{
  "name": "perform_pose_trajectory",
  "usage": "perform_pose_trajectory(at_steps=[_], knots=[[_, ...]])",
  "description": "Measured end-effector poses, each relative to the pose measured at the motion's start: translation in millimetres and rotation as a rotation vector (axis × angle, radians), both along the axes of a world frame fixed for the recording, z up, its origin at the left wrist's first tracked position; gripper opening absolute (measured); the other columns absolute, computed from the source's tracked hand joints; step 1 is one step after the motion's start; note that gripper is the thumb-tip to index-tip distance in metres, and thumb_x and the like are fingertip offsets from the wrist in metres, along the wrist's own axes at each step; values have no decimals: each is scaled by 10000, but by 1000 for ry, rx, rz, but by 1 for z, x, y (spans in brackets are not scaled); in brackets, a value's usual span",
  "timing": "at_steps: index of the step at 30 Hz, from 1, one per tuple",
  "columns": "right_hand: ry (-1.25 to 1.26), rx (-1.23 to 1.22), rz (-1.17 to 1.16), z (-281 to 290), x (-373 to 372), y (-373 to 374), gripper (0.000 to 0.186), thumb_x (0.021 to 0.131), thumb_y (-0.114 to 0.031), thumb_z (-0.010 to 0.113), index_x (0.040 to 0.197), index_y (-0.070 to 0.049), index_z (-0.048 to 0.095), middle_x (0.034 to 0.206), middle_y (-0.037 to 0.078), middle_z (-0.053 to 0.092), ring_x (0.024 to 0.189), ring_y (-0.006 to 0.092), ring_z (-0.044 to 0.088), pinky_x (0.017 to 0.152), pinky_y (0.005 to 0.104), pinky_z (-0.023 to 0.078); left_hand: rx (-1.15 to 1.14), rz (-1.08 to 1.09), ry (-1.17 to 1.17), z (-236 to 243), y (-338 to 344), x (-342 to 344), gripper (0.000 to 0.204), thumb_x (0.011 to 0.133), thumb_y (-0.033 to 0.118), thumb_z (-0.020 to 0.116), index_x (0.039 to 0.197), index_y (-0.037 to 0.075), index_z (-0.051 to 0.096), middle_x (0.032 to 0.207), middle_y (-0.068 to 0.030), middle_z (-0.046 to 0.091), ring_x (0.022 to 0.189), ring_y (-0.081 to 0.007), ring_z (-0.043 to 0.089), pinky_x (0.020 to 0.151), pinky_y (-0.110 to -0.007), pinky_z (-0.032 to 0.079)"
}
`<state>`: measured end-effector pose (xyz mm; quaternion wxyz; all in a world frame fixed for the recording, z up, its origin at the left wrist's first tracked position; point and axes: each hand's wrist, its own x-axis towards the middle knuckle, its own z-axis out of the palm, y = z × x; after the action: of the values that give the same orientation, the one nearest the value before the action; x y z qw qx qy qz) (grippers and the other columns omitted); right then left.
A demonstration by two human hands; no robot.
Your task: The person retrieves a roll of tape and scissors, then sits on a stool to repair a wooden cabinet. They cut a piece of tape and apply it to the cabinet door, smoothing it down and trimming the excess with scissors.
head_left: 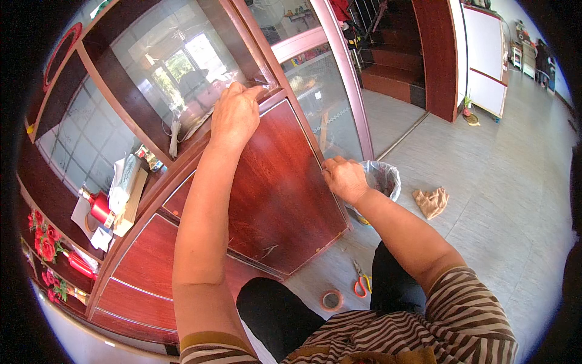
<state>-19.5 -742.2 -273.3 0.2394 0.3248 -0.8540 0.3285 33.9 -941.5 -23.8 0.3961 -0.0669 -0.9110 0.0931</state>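
A dark red wooden cabinet door [282, 188] stands in front of me, below an open shelf ledge. My left hand [235, 118] is closed at the ledge above the door's upper edge. A small shiny piece [260, 80] shows by its fingertips; whether they grip it is unclear. Lower down, my right hand [347, 180] has its fingers curled against the right edge of the cabinet. Anything between those fingers is hidden. On the floor between my knees lie scissors [362, 280] with orange handles and a roll of tape [331, 299].
Right of the cabinet stands a bin [388, 180] lined with a plastic bag, near a crumpled tan cloth [431, 202]. A glazed pink-framed door [345, 91] adjoins the cabinet. Left shelves hold a red bottle [97, 205] and red flowers [45, 242]. Stairs [394, 76] rise behind.
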Motion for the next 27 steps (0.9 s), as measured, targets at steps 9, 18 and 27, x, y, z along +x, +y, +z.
perform_pose_trajectory(at_steps=[9, 18, 27], knots=[[-83, 96, 21, -5, 1, -1, 202, 991, -286, 635, 1021, -117, 742, 1007, 149, 722, 907, 404, 713, 842, 527, 573, -159, 147, -115, 2, 5, 8, 482, 915, 10, 576, 1305, 218, 768, 1144, -135, 647, 1132, -329, 622, 986, -451, 522], [-84, 146, 60, -9, 5, -12, 221, 989, -294, 614, 1006, -113, 738, 1011, 162, 734, 894, 404, 728, 824, 532, 579, 17, -12, -234, 4, -28, -33, 481, 948, 54, 521, 1290, 276, 778, 1407, -127, 610, 1330, -348, 549, 1131, -502, 430], [-96, 179, 54, -12, 7, -21, 215, 984, -289, 624, 1025, -123, 754, 1023, 148, 743, 912, 395, 728, 822, 520, 586, 316, 148, -378, 14, 15, -38, 457, 1006, 401, 428, 1297, 320, 771, 1611, -161, 471, 1498, -385, 392, 1224, -618, 275]])
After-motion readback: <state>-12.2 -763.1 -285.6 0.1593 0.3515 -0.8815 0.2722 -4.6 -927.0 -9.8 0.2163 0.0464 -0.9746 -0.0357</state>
